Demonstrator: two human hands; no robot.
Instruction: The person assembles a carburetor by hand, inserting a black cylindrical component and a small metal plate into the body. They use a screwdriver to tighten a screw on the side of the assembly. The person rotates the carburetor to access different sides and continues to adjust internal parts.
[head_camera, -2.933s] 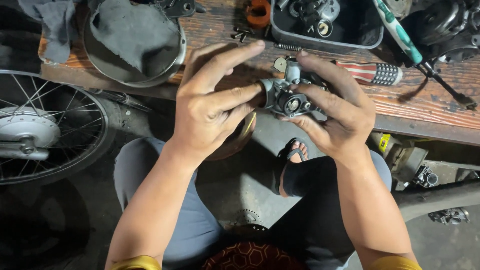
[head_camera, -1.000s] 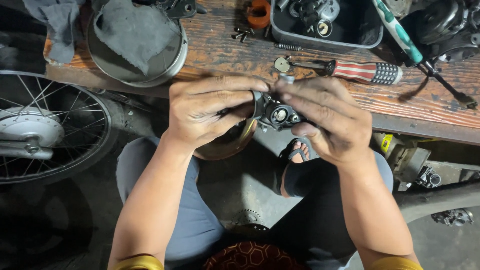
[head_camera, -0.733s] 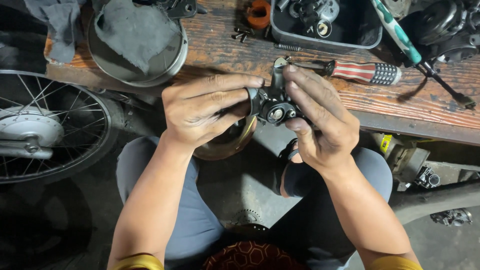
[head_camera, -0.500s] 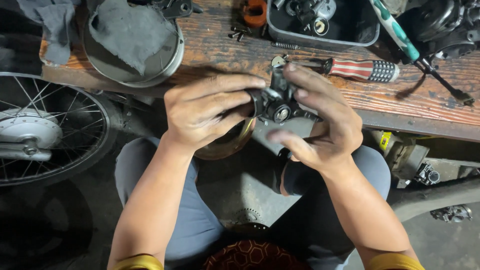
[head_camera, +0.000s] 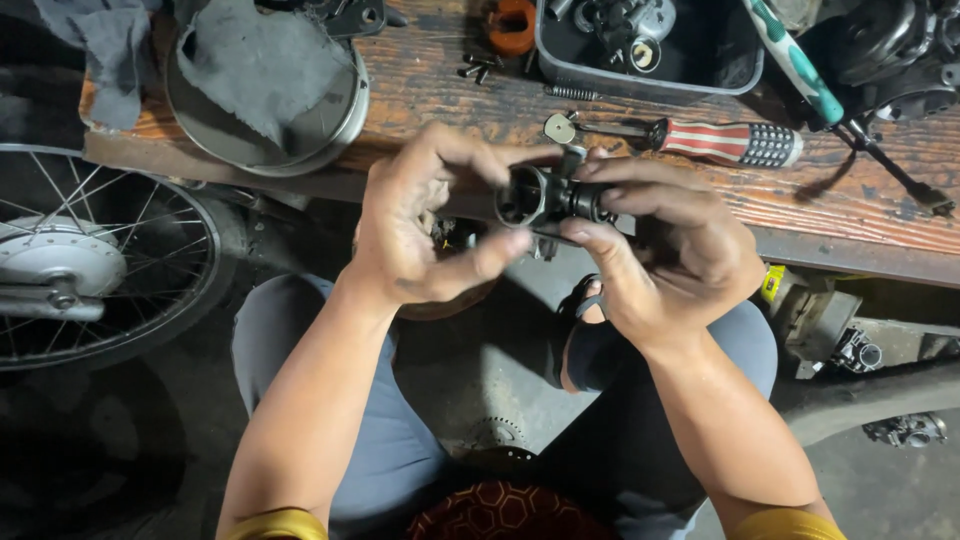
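Observation:
A small dark metal engine part (head_camera: 545, 197) with a round open bore is held in front of me, just below the edge of the wooden workbench (head_camera: 620, 125). My right hand (head_camera: 665, 250) grips its right side with fingers wrapped over and under it. My left hand (head_camera: 425, 225) touches the left side, thumb and forefinger curled around the round opening. The bore faces left toward my left palm.
On the bench lie a striped-handle screwdriver (head_camera: 725, 143), a green-handled tool (head_camera: 795, 60), a dark tray of parts (head_camera: 650, 40), a metal bowl with a grey rag (head_camera: 265, 85), loose screws and a spring. A spoked wheel (head_camera: 95, 260) stands at left.
The part has been turned in my hands: its round opening, earlier facing up toward me, now points left. My left fingers have opened from over the part to a curl around its end.

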